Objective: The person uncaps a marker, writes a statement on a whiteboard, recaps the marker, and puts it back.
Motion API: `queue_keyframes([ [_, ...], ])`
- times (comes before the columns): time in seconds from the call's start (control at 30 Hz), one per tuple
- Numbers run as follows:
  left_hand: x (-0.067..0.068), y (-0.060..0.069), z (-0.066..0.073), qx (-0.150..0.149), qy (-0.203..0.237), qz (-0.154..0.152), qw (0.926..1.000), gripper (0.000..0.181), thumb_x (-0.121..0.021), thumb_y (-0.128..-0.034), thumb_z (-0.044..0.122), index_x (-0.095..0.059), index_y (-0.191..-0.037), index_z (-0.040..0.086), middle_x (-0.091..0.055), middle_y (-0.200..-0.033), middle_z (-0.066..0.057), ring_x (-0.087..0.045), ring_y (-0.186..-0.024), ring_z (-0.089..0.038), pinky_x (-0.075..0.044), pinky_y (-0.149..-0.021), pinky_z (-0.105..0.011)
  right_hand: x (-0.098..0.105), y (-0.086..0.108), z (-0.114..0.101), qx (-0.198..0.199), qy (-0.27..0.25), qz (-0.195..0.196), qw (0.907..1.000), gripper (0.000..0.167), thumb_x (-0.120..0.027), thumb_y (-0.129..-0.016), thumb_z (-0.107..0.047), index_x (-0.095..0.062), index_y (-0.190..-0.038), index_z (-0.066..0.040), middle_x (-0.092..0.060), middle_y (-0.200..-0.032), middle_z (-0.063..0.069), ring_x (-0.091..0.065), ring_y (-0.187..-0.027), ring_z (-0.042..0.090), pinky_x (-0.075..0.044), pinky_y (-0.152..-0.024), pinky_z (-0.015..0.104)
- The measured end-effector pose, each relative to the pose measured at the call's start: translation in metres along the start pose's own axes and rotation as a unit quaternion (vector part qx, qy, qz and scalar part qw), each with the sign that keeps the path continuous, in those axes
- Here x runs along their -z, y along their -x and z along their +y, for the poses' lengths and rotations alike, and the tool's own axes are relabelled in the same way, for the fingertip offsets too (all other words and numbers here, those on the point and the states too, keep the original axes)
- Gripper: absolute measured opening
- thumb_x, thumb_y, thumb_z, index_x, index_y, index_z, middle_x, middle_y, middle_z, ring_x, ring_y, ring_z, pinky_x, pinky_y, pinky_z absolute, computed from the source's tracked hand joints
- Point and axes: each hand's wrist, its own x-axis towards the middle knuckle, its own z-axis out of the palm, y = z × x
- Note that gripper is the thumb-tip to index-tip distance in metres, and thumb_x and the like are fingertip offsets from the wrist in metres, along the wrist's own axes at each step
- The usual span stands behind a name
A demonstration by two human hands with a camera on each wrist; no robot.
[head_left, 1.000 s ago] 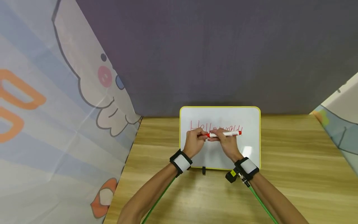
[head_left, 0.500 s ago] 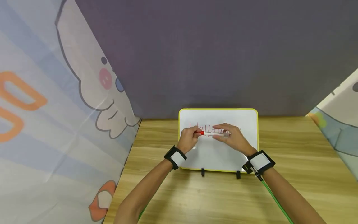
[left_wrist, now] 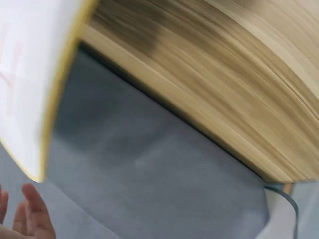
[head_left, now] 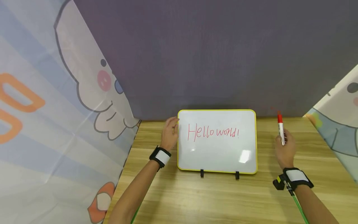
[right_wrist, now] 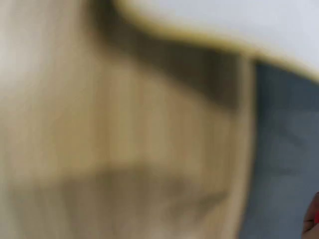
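A whiteboard (head_left: 216,155) with a yellow rim stands on two black feet, and "Hello world!" is written on it in red. At the board's upper left edge is my left hand (head_left: 169,133), fingers loosely bent and holding nothing. In the left wrist view, its fingertips (left_wrist: 35,199) appear near the board's corner; whether they touch it I cannot tell. Right of the board, my right hand (head_left: 286,151) grips a white marker (head_left: 281,132), its red end pointing away from me. Only a sliver of that hand (right_wrist: 310,226) shows in the blurred right wrist view.
The wooden table (head_left: 207,199) ends at a dark grey panel (head_left: 212,62) behind the board. A printed cloth (head_left: 70,149) hangs on the left, and another printed cloth (head_left: 344,130) on the right. Both wrists wear black straps with green cables.
Both hands were together over the board with the marker between them. My left hand let go and moved left; my right hand carried the marker right, uncovering the writing.
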Motion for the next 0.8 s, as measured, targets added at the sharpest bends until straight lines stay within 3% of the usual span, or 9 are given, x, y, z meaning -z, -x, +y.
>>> queue_keyframes([
  [0.13,0.012,0.0,-0.024,0.015,-0.07,0.006,0.9974,0.03,-0.043,-0.0902,-0.004,-0.065,-0.111,-0.001,-0.053,-0.128,-0.017,-0.05,-0.114,-0.033,-0.049,-0.083,-0.043,0.009,0.019,0.054,-0.026,0.094,-0.037,0.9945,0.041,-0.046,-0.088,-0.001,-0.047,-0.129,0.008,-0.055,-0.11,0.034,-0.05,-0.095,0.042,-0.036,-0.07,0.042],
  [0.23,0.018,0.001,-0.036,0.027,-0.104,-0.01,0.9941,0.033,-0.042,-0.0885,-0.005,-0.064,-0.112,-0.001,-0.051,-0.13,-0.019,-0.048,-0.116,-0.036,-0.049,-0.084,-0.046,0.008,0.038,0.076,-0.035,0.119,-0.044,0.9912,0.04,-0.047,-0.086,0.001,-0.048,-0.124,0.012,-0.054,-0.107,0.037,-0.047,-0.096,0.048,-0.034,-0.075,0.053],
  [0.3,0.02,0.003,-0.041,0.032,-0.115,-0.022,0.9926,0.033,-0.043,-0.0873,-0.005,-0.065,-0.111,0.0,-0.053,-0.127,-0.019,-0.05,-0.114,-0.036,-0.048,-0.086,-0.047,0.006,0.048,0.083,-0.027,0.126,-0.039,0.9909,0.038,-0.047,-0.085,0.001,-0.05,-0.12,0.013,-0.055,-0.103,0.037,-0.047,-0.093,0.048,-0.033,-0.075,0.054],
  [0.5,0.014,0.024,-0.056,0.036,-0.17,-0.054,0.9833,0.027,-0.053,-0.0841,-0.004,-0.069,-0.104,0.003,-0.063,-0.111,-0.018,-0.058,-0.103,-0.034,-0.051,-0.082,-0.044,0.0,0.064,0.083,-0.033,0.138,-0.048,0.9887,0.034,-0.046,-0.084,0.0,-0.052,-0.116,0.011,-0.054,-0.101,0.033,-0.047,-0.093,0.047,-0.031,-0.074,0.053],
  [0.6,0.011,0.036,-0.06,0.046,-0.175,-0.071,0.9809,0.024,-0.054,-0.0832,-0.004,-0.069,-0.101,0.002,-0.064,-0.107,-0.017,-0.06,-0.099,-0.035,-0.052,-0.079,-0.044,-0.003,0.067,0.082,-0.029,0.151,-0.05,0.9869,0.033,-0.048,-0.084,-0.001,-0.052,-0.114,0.011,-0.052,-0.1,0.034,-0.045,-0.093,0.048,-0.031,-0.075,0.054],
  [0.8,0.009,0.047,-0.063,0.105,-0.156,-0.14,0.972,0.022,-0.055,-0.0842,-0.001,-0.068,-0.101,0.001,-0.063,-0.107,-0.019,-0.062,-0.094,-0.033,-0.052,-0.075,-0.043,-0.003,0.066,0.075,-0.046,0.18,-0.061,0.9807,0.038,-0.051,-0.087,-0.014,-0.052,-0.116,0.01,-0.048,-0.108,0.037,-0.04,-0.099,0.053,-0.028,-0.082,0.057],
])
